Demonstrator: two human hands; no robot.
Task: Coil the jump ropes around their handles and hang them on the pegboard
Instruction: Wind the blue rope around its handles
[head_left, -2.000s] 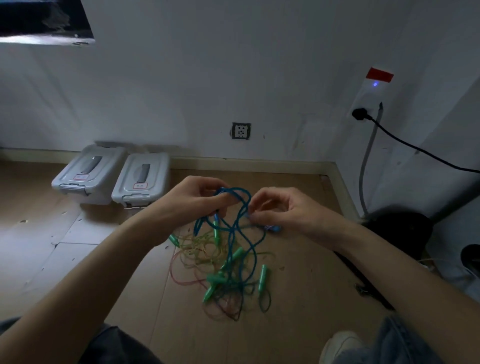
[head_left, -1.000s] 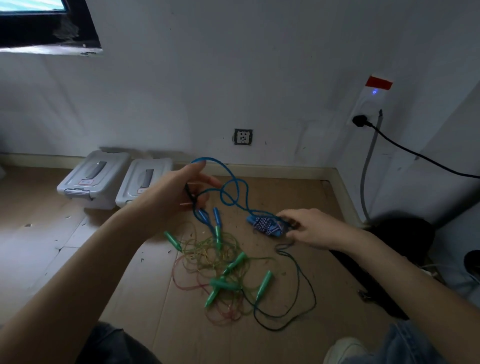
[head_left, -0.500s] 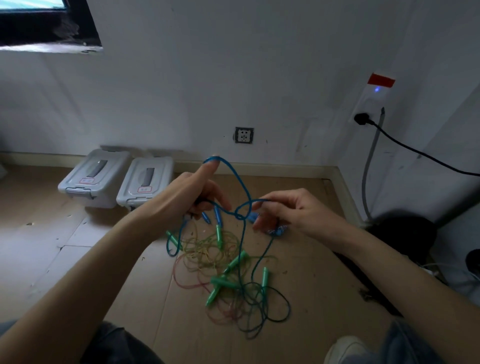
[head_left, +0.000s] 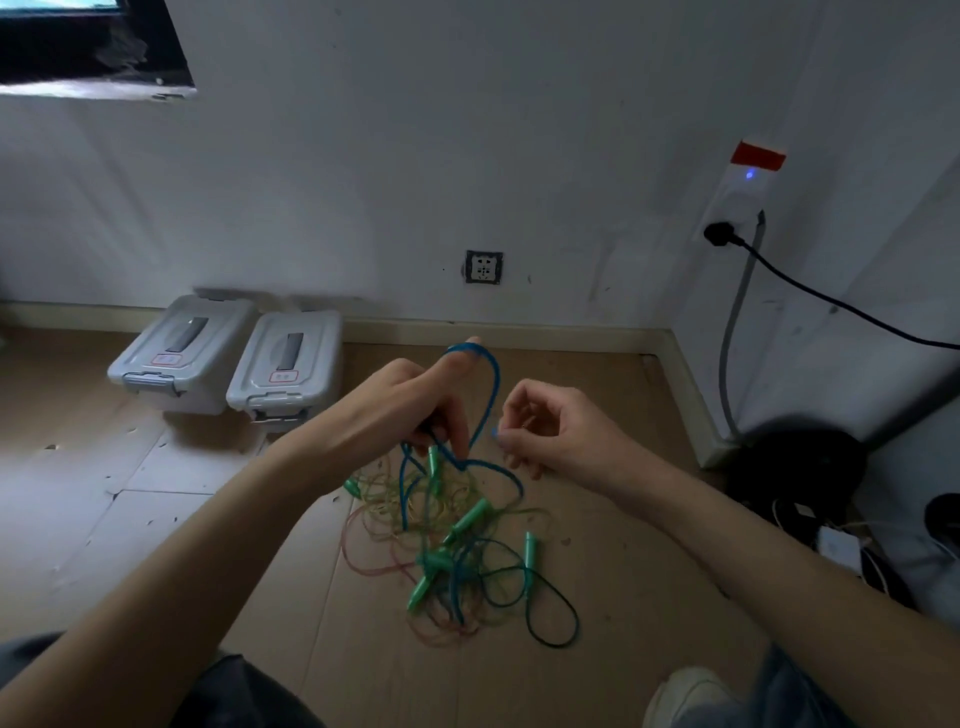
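Note:
A blue jump rope (head_left: 491, 395) loops over the raised index finger of my left hand (head_left: 410, 402), whose other fingers grip the rope's strands and a blue handle below. My right hand (head_left: 550, 426) is curled just to the right and pinches something small and blue at its fingertips; what it is I cannot make out. Under both hands a tangled pile of jump ropes (head_left: 457, 551) with green handles and thin green, yellow and red cords lies on the cardboard floor (head_left: 156, 519). No pegboard is in view.
Two grey lidded plastic boxes (head_left: 234, 358) stand against the white wall at the back left. A power strip with a black plug and cable (head_left: 737, 228) hangs on the right wall. Dark gear and cables (head_left: 810, 467) fill the right corner. My shoe (head_left: 685, 696) shows at the bottom.
My left hand stayed raised with the blue rope over its index finger. My right hand swung out to the right, then came back close to the left hand.

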